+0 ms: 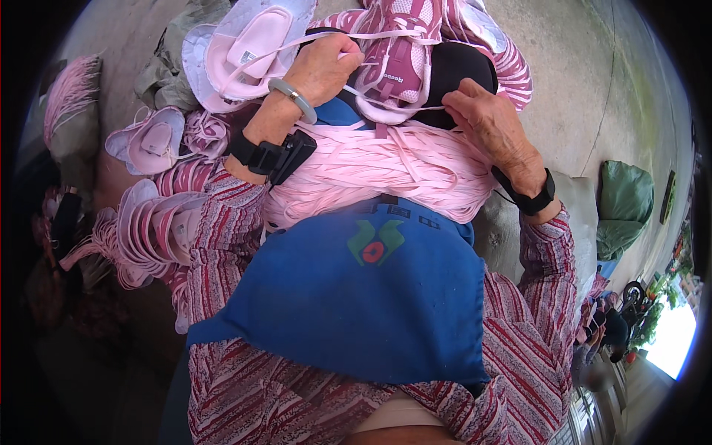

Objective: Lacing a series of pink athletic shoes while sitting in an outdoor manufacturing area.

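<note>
Between my hands lies a pink and maroon sneaker upper (395,68), its tongue and eyelet rows toward me. My left hand (322,70), with a bracelet at the wrist, is closed on a pale pink shoelace (362,35) strung across the upper. To the right of the upper, my right hand (486,119) pinches a lace end between thumb and fingers. A thick bundle of pink shoelaces (386,167) is spread over my lap, below both hands, on a blue apron (348,297). Black cloth (463,70) shows beneath the upper.
More pink shoe uppers lie at left: a large pale one (248,55), a smaller one (152,141) and a stacked row (152,230). A bundle of pink laces (70,96) hangs at far left. A green cloth-covered object (625,200) stands on the concrete floor (571,81) at right.
</note>
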`<state>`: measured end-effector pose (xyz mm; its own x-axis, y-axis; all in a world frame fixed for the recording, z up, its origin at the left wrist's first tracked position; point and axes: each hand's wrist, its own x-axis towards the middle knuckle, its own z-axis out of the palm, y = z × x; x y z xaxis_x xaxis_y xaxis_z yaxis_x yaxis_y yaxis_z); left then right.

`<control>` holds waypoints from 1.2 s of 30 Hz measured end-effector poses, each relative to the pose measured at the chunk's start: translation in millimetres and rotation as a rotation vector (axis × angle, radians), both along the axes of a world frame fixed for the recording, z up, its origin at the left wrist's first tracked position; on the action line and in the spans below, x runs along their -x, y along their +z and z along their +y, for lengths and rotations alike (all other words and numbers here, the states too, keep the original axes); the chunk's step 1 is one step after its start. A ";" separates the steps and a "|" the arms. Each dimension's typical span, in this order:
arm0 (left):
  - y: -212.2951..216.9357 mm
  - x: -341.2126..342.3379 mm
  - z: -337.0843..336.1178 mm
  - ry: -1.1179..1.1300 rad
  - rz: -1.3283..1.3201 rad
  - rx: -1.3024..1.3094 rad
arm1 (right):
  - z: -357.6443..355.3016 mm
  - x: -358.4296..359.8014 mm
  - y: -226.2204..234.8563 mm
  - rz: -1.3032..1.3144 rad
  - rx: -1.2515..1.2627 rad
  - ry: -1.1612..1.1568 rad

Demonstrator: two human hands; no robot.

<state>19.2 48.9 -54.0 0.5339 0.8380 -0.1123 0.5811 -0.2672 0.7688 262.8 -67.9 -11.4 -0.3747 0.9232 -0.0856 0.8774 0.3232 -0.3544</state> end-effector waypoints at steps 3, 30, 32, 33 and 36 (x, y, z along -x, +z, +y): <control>1.9 -0.3 5.7 -0.085 0.200 0.042 | 1.8 -11.7 3.2 -0.046 -0.076 -0.105; 4.6 -28.6 48.2 -0.232 0.025 -0.074 | -5.3 0.3 -7.0 0.037 -0.080 -0.097; 11.8 -31.2 49.8 -0.183 0.020 -0.081 | -2.5 4.3 -9.9 -0.011 -0.090 -0.090; 14.2 -32.4 50.1 -0.132 0.012 -0.087 | -0.8 5.1 -10.3 0.003 -0.070 -0.082; 15.3 -35.2 50.4 0.063 -0.039 0.374 | 2.6 4.8 -8.9 0.052 -0.045 -0.119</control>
<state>54.4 99.2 -38.6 0.4926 0.7744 -0.3971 0.5555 0.0715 0.8285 257.9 -65.4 -20.3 -0.2649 0.9639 -0.0265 0.8912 0.2343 -0.3884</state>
